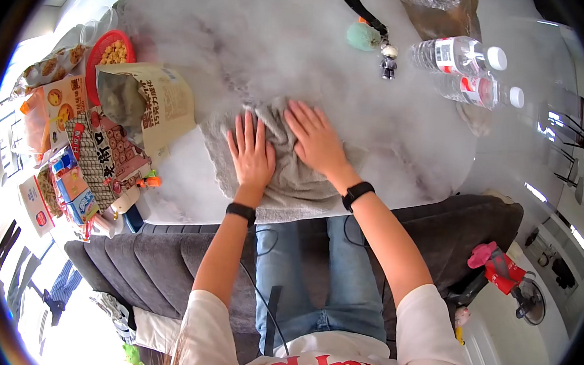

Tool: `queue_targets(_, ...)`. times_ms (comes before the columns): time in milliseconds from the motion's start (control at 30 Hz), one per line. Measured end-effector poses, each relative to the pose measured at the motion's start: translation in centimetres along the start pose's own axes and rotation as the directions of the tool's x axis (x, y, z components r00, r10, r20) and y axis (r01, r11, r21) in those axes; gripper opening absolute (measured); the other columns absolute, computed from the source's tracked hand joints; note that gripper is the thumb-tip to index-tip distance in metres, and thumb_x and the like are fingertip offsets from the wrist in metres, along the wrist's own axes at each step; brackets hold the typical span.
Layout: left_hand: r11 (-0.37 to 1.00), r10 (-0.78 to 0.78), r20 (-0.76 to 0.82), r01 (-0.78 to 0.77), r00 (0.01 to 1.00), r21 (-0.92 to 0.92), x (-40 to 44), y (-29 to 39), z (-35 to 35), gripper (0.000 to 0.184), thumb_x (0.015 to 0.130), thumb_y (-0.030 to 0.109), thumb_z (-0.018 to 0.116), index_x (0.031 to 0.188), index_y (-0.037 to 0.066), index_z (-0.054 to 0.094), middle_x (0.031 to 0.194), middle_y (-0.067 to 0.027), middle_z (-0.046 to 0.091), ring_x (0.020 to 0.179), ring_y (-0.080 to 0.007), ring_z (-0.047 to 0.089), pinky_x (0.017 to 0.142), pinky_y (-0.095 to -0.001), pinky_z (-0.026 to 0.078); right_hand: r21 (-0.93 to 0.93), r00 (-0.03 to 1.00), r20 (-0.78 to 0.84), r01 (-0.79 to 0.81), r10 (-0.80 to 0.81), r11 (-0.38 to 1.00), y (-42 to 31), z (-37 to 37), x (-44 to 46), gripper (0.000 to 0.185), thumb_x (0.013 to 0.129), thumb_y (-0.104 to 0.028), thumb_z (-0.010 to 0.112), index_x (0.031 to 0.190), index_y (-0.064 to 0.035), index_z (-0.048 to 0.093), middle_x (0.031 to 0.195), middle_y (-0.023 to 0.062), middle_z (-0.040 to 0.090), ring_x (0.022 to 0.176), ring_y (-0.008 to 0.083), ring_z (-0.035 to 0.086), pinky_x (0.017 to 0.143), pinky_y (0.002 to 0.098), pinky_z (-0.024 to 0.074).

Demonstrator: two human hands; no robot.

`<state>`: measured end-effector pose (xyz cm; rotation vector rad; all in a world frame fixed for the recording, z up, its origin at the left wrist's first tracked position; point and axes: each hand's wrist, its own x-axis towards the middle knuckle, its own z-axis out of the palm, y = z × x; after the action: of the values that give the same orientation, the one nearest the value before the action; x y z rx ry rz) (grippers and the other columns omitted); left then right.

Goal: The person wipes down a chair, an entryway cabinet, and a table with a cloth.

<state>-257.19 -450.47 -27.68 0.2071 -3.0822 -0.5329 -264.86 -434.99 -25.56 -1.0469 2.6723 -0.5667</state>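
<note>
A grey cloth (292,186) lies rumpled on the marbled table (402,129), close to its near edge. Flat on the cloth's left part rests my left hand (251,154), its fingers stretched out and pointing away from me. My right hand (316,137) presses on the cloth's upper right part, fingers extended toward the upper left. Folds of the cloth bunch up between the two hands. Neither hand grips anything. Both wrists wear black bands.
Snack packets, an open bag (170,105) and a red bowl (94,56) crowd the table's left side. Two plastic bottles (470,56) lie at the right, near a keychain figure (388,62) with a black strap. A dark sofa (160,261) stands along the near edge.
</note>
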Motion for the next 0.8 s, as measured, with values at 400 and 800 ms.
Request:
queue_targets(400,0.973,-0.22,-0.113,0.227,0.969,0.049,13.3,0.3,1.3,0.051,0.086,0.023,0.04,0.135,0.013,0.037,0.146,-0.0106,0.023,0.136,-0.0315,0.015,0.107,-0.0541,0.01,-0.201,0.902,-0.206,-0.418,0.379,0.886,1.6,0.5,11.1,0.062,0.081,-0.023,0.049,0.138,-0.0088,0.029,0.147,0.0113,0.021,0.135,0.0244,0.019,0.109,0.0439,0.0169)
queue_targets(800,0.954,-0.287,-0.233,0.298,0.929,0.013,24.3,-1.3,0.6,0.051,0.082,0.022,0.044,0.132,0.012,0.042,0.143,-0.0124,0.029,0.134,-0.033,0.02,0.106,-0.0539,0.013,-0.141,0.826,-0.323,-0.524,0.461,0.84,5.1,-1.0,20.7,0.062,0.08,-0.02,0.05,0.137,-0.0078,0.03,0.146,0.0127,0.022,0.134,0.0278,0.022,0.109,0.0455,0.0167)
